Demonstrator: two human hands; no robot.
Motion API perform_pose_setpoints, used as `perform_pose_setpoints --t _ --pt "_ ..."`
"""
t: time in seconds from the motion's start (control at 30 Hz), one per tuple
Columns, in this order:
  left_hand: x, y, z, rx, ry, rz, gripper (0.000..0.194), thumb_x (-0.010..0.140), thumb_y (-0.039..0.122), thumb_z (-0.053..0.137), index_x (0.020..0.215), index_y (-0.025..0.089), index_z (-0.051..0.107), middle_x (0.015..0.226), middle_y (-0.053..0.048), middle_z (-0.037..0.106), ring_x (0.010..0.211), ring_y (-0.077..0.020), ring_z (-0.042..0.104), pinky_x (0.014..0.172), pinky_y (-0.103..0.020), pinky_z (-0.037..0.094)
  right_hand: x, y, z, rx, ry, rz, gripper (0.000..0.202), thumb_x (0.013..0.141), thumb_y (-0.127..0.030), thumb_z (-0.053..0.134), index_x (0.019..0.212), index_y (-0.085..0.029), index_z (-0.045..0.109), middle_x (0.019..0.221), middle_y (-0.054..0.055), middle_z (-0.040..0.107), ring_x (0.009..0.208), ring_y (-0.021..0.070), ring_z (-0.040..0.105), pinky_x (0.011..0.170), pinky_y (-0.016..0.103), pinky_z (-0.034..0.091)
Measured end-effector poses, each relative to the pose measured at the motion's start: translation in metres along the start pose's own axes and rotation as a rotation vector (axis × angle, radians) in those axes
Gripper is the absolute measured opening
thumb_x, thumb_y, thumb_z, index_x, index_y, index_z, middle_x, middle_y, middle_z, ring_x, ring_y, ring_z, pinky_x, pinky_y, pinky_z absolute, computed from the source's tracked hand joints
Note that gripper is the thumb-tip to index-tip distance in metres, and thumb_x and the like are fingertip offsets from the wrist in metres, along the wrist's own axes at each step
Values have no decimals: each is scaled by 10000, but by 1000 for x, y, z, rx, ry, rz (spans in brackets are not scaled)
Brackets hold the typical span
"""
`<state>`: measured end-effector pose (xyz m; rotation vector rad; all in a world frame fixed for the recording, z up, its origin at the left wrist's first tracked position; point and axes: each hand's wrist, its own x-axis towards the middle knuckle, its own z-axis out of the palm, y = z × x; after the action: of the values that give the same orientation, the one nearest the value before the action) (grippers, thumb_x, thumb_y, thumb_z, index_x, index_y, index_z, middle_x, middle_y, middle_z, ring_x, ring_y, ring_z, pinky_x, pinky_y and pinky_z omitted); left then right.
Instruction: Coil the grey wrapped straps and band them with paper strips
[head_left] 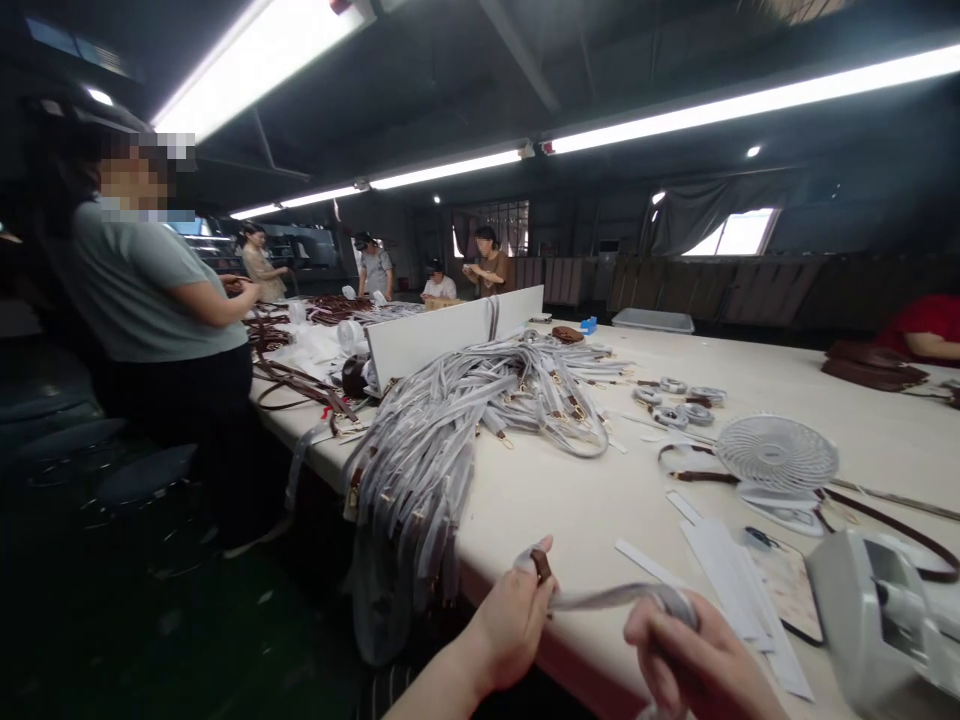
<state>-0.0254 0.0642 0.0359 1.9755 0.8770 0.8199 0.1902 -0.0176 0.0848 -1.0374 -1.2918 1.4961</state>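
Observation:
A grey strap [600, 600] with a brown end tab runs between my two hands, just above the table's near edge. My left hand [510, 615] is closed on its brown-tabbed end, thumb up. Around the strap's other part curl the fingers of my right hand [694, 650], where some of the strap looks looped or coiled. Beyond my left hand, a large heap of similar grey straps [480, 400] with brown tabs and gold-coloured clasps spills over the table edge. Several small coiled straps [679, 400] lie farther right.
A white fan [776, 452] and paper strips [724, 570] lie right of centre on the white table [540, 500]. A phone [784, 580] and a grey-white machine [877, 620] are at the near right. A white divider [457, 335] stands behind the heap. One person [161, 290] stands at left; others work farther back.

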Motion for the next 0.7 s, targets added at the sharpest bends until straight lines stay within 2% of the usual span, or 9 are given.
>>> perform_pose_setpoints --t 0.07,0.13,0.27,0.33,0.4,0.47,0.57,0.63,0.7 --pt "-11 6 3 109 -81 95 394 971 345 335 1251 134 514 1100 -141 657 1094 -249 594 1080 -461 400 6 0 -14 104 134 -31 443 843 -579 616 833 -139 670 435 -19 531 382 83 360 399 220 208" --pt "-19 14 7 201 -132 136 375 944 356 376 1199 128 530 1123 -166 650 1072 -279 604 985 -449 463 9 3 -23 137 172 -51 403 830 -532 654 842 -131 685 449 4 569 393 86 353 400 222 195" --pt "-25 23 16 316 -172 22 404 937 433 332 869 151 613 808 -128 666 729 -251 629 680 -375 481 16 11 -32 87 165 -22 424 833 -549 631 798 -131 694 470 33 616 394 85 375 406 226 211" --pt "-27 25 17 199 -216 -43 529 948 504 269 738 166 617 644 -85 622 609 -205 591 602 -326 443 24 13 -39 -26 170 25 476 832 -587 602 730 -129 684 460 37 612 378 88 387 403 229 234" --pt "-29 27 11 -69 -276 -185 662 939 600 195 641 171 603 455 -25 515 429 -143 485 482 -273 371 34 12 -45 -240 183 63 486 830 -597 592 721 -132 684 527 55 646 420 121 470 438 253 345" --pt "-28 33 1 -348 -286 -329 733 908 680 180 574 165 581 338 20 406 295 -96 337 385 -243 255 41 10 -46 -479 197 22 434 802 -556 648 904 -137 700 803 111 728 675 214 634 663 351 510" --pt "-22 49 -16 -590 -221 -364 711 872 718 309 548 146 580 303 32 396 248 -66 273 348 -226 163 45 5 -27 -568 0 -131 619 773 -467 701 1294 -177 536 1292 145 606 1176 302 551 1054 480 393" --pt "-15 59 -22 -682 -190 -345 684 869 702 363 541 141 578 294 37 390 243 -59 266 338 -219 146 46 -1 -2 -462 -228 -156 551 811 -425 663 1290 -192 522 1274 116 609 1178 286 544 1051 459 401" --pt "-8 66 -25 -757 -166 -327 664 876 683 381 550 140 579 289 46 378 244 -53 257 334 -210 150 48 -6 21 -370 -317 -128 329 869 -400 601 1127 -196 595 1079 70 673 1002 244 607 930 398 478"
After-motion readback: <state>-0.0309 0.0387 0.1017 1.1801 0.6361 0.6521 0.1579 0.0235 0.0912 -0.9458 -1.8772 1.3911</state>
